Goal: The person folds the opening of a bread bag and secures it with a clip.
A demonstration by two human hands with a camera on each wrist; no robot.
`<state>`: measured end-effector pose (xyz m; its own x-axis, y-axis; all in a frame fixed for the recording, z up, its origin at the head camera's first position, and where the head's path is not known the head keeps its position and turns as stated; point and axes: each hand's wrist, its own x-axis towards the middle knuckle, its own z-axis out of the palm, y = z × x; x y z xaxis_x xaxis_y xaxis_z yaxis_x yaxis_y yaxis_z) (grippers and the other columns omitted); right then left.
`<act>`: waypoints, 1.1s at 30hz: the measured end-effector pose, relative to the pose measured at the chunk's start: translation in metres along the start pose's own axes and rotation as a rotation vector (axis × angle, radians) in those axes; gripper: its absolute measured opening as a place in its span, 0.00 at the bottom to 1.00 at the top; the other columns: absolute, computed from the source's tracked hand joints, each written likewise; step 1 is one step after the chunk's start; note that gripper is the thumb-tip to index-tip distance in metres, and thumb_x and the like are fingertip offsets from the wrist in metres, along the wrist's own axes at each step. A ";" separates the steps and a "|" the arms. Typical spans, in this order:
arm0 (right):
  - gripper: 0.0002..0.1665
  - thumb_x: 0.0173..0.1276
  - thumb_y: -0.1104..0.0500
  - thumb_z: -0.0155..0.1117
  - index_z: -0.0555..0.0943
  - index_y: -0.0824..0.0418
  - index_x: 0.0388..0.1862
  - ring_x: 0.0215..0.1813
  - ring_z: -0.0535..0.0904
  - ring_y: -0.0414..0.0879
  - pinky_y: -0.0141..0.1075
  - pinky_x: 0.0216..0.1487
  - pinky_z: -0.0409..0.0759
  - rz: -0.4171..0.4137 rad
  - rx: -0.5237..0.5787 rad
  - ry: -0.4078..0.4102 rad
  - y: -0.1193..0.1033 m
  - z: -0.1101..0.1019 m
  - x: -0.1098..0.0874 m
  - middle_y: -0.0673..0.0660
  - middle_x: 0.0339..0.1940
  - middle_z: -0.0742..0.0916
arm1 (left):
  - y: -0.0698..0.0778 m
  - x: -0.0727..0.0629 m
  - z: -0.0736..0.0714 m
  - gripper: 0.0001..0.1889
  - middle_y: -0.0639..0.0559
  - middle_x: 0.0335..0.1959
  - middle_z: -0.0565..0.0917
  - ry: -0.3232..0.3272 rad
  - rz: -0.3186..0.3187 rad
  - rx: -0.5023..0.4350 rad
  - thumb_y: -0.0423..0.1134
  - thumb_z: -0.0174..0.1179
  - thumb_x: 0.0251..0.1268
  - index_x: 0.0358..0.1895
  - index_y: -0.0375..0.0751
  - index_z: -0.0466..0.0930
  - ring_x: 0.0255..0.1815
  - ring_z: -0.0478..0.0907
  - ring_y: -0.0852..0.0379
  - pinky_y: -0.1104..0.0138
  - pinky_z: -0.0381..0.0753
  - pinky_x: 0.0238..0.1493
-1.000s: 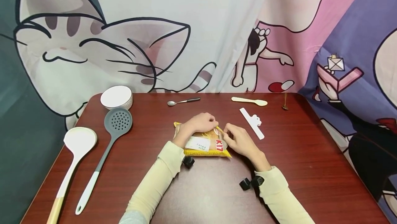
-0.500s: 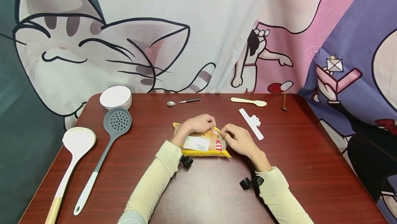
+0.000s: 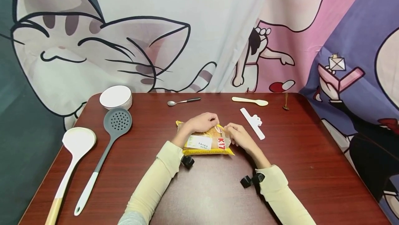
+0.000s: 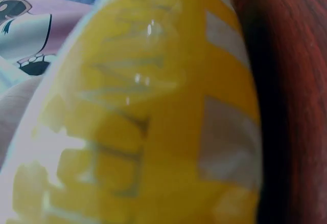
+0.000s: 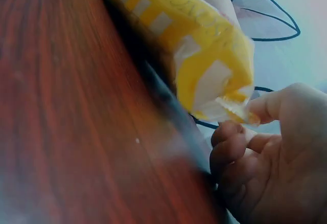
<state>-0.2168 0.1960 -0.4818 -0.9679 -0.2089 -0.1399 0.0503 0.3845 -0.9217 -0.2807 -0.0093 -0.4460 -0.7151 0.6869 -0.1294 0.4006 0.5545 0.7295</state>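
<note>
A yellow and clear plastic food packet, with a white label and red lettering, lies near the middle of the table. My left hand reaches across it from the left and grips its far edge. In the left wrist view the packet's shiny yellow side fills most of the picture, so those fingers are hidden. At the packet's right end is my right hand. The right wrist view shows this hand's thumb and forefinger pinching the crimped plastic end, its other fingers curled below.
A white bowl, a grey slotted skimmer and a white ladle are on the left. Behind the packet lie a small metal spoon and a cream spoon. A white clip and a small brass-coloured item lie right.
My right hand has shifted slightly away from me, its fingers now at the packet's far right corner. The packet has moved a little to the right and away; the left hand hardly moved.
</note>
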 end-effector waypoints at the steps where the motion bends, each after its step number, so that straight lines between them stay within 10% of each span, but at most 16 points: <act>1: 0.14 0.74 0.58 0.50 0.77 0.66 0.33 0.16 0.66 0.40 0.31 0.17 0.64 -0.008 -0.010 -0.015 -0.001 0.000 0.001 0.49 0.15 0.72 | 0.000 0.000 0.000 0.11 0.53 0.35 0.79 0.002 -0.003 0.000 0.40 0.48 0.78 0.37 0.44 0.80 0.37 0.72 0.60 0.69 0.70 0.44; 9: 0.14 0.76 0.59 0.55 0.76 0.58 0.27 0.23 0.69 0.38 0.31 0.25 0.67 -0.221 -0.165 -0.075 0.008 0.001 0.004 0.48 0.20 0.73 | -0.001 -0.005 0.001 0.13 0.55 0.31 0.76 -0.009 -0.058 -0.096 0.42 0.49 0.77 0.35 0.42 0.80 0.33 0.70 0.61 0.70 0.69 0.40; 22: 0.12 0.71 0.55 0.62 0.77 0.49 0.24 0.21 0.67 0.37 0.32 0.24 0.66 -0.615 -0.685 0.254 0.018 0.006 -0.004 0.42 0.17 0.73 | 0.003 -0.002 0.002 0.13 0.55 0.29 0.77 -0.074 -0.136 -0.190 0.38 0.48 0.72 0.36 0.43 0.83 0.27 0.69 0.61 0.71 0.68 0.33; 33: 0.15 0.72 0.52 0.62 0.76 0.51 0.24 0.17 0.64 0.38 0.33 0.21 0.62 -0.664 -0.857 0.252 0.003 0.005 -0.002 0.42 0.14 0.70 | -0.004 -0.002 -0.002 0.11 0.55 0.30 0.79 -0.069 -0.128 -0.228 0.39 0.52 0.71 0.37 0.43 0.85 0.26 0.69 0.61 0.71 0.68 0.31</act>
<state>-0.2132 0.1930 -0.4866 -0.7668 -0.4522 0.4555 -0.5887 0.7783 -0.2183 -0.2820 -0.0137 -0.4468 -0.7076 0.6530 -0.2698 0.1647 0.5238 0.8358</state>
